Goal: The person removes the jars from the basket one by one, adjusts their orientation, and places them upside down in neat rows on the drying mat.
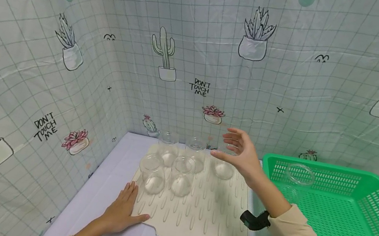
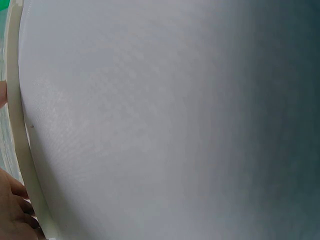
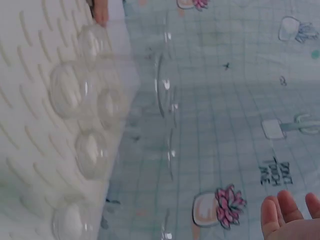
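Observation:
My right hand (image 1: 243,154) hovers with loosely bent, parted fingers beside the rim of a clear cup (image 1: 223,171) at the back right of a cream ridged mat (image 1: 194,223). Nothing sits between those fingers. Several more clear cups stand upright on the mat's left half, such as a front cup (image 1: 181,184) and a back cup (image 1: 168,158). At the mat's front left corner my left hand (image 1: 123,211) lies flat, thumb and fingers touching its edge. The right wrist view catches the cups (image 3: 70,90) from the side and the right fingertips (image 3: 287,207).
To the right is a green slatted basket (image 1: 317,165), with a clear cup (image 1: 300,176) at its left side. A white cloth (image 1: 106,162) covers the table. Curtains (image 1: 196,31) printed with cacti close off the back and left.

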Demonstrator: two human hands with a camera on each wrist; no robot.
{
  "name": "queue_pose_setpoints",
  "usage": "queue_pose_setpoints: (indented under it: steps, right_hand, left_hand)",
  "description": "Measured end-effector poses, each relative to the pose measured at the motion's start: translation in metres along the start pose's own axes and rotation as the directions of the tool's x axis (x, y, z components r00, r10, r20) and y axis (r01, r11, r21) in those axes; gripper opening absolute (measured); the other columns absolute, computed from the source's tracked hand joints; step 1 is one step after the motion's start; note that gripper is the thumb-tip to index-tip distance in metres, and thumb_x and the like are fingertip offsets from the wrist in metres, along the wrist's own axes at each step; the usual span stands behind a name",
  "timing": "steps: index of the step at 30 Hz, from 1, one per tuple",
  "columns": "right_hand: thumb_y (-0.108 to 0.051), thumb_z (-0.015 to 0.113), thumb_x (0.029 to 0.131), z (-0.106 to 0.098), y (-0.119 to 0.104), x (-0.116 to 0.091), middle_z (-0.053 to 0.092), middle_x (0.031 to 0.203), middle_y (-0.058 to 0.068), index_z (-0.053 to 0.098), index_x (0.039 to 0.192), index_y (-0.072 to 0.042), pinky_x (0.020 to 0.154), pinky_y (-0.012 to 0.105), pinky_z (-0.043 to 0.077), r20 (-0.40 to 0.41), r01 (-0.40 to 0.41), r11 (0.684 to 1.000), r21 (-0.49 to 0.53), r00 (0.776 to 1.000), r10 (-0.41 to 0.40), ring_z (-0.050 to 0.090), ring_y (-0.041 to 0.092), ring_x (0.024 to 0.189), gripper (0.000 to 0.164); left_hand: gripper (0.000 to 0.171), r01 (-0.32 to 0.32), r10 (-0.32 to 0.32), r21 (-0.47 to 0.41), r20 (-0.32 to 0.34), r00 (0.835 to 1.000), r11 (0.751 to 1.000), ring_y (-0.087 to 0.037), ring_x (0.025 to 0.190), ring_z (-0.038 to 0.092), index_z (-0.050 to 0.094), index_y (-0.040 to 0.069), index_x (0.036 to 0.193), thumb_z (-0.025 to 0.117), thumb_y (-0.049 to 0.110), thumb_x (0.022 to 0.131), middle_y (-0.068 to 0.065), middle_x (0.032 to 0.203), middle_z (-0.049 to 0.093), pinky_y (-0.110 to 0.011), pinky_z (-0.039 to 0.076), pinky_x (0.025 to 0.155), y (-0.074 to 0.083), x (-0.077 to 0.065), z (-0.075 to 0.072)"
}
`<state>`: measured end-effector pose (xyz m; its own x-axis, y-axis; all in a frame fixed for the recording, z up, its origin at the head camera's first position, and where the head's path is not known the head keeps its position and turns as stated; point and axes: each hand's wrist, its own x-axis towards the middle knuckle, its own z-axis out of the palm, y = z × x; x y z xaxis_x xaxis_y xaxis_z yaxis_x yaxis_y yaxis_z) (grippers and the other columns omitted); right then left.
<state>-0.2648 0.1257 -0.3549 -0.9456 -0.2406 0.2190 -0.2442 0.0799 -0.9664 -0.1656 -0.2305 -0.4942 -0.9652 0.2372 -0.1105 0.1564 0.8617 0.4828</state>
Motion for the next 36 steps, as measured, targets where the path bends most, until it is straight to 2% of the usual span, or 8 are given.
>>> queue_pose_setpoints:
  steps: [3,10,13,19,22,29,32,36]
  right_hand:
    - [-0.007,0.080,0.084,-0.017,-0.005,-0.004,0.048,0.138,0.018,0.037,0.147,-0.003,0.112,0.043,0.035,-0.017,0.036,0.999,-0.005,0.999,-0.036,0.047,0.030,0.129,0.076]
    - [0.000,0.076,0.087,-0.055,-0.013,-0.013,0.048,0.136,0.015,0.039,0.145,-0.005,0.101,0.023,0.042,-0.080,0.105,0.994,-0.020,0.991,-0.106,0.048,0.022,0.125,0.069]
    - [0.001,0.074,0.088,-0.071,-0.014,-0.018,0.049,0.135,0.014,0.040,0.144,-0.008,0.101,0.022,0.041,-0.100,0.130,0.991,-0.028,0.986,-0.132,0.047,0.022,0.124,0.066]
    - [0.005,0.072,0.088,-0.103,-0.011,-0.026,0.049,0.136,0.011,0.040,0.144,-0.010,0.100,0.020,0.041,-0.143,0.114,0.993,-0.031,0.983,-0.117,0.047,0.019,0.124,0.066]
    - [0.007,0.071,0.088,-0.119,-0.006,-0.030,0.050,0.135,0.008,0.042,0.143,-0.012,0.098,0.019,0.041,-0.157,0.111,0.993,-0.030,0.981,-0.114,0.049,0.014,0.122,0.065]
    - [0.011,0.068,0.089,-0.157,0.014,-0.039,0.053,0.133,0.000,0.044,0.142,-0.015,0.093,0.015,0.040,-0.179,0.115,0.992,0.044,0.978,-0.105,0.051,0.005,0.119,0.064]
    - [0.011,0.068,0.089,-0.170,0.024,-0.041,0.054,0.133,-0.003,0.044,0.142,-0.018,0.091,0.014,0.040,-0.183,0.094,0.995,0.026,0.979,-0.088,0.051,0.002,0.118,0.065]
    - [0.011,0.067,0.090,-0.184,0.037,-0.046,0.053,0.135,-0.006,0.042,0.143,-0.022,0.092,0.013,0.038,-0.142,0.070,0.997,-0.011,0.987,-0.071,0.049,-0.001,0.119,0.068]
  left_hand:
    - [0.109,0.000,0.000,-0.002,0.001,1.000,1.000,-0.045,0.149,0.000,0.016,-0.017,0.151,0.064,0.061,0.089,-0.034,0.159,0.007,-0.058,0.008,0.118,0.000,0.000,0.000]
    - [0.110,0.004,-0.004,-0.004,0.002,1.000,1.000,-0.045,0.149,0.000,0.016,-0.016,0.151,0.064,0.061,0.089,-0.033,0.159,0.007,-0.057,0.008,0.118,-0.001,0.000,0.001]
    - [0.109,0.007,-0.007,-0.008,0.002,1.000,1.000,-0.044,0.149,0.000,0.017,-0.016,0.151,0.065,0.060,0.089,-0.033,0.160,0.007,-0.057,0.008,0.118,-0.001,0.000,0.001]
    - [0.109,0.010,-0.010,-0.009,0.004,1.000,1.000,-0.044,0.149,0.000,0.016,-0.016,0.151,0.064,0.061,0.089,-0.032,0.160,0.007,-0.056,0.008,0.119,-0.001,0.000,0.001]
    - [0.110,0.009,-0.009,-0.010,0.006,1.000,1.000,-0.044,0.149,0.000,0.016,-0.016,0.151,0.064,0.061,0.089,-0.032,0.160,0.007,-0.057,0.008,0.118,-0.002,0.000,0.002]
    - [0.110,0.006,-0.006,-0.003,0.010,1.000,1.000,-0.044,0.149,-0.001,0.016,-0.016,0.151,0.064,0.062,0.089,-0.032,0.160,0.006,-0.057,0.008,0.118,-0.002,-0.001,0.002]
    - [0.110,0.005,-0.005,-0.004,0.007,1.000,1.000,-0.044,0.149,0.000,0.016,-0.016,0.151,0.064,0.061,0.089,-0.033,0.160,0.006,-0.057,0.008,0.118,-0.002,-0.001,0.001]
    - [0.110,0.006,-0.006,-0.011,0.006,1.000,1.000,-0.044,0.149,0.000,0.016,-0.016,0.151,0.065,0.060,0.089,-0.032,0.160,0.006,-0.057,0.008,0.118,-0.001,-0.001,0.001]
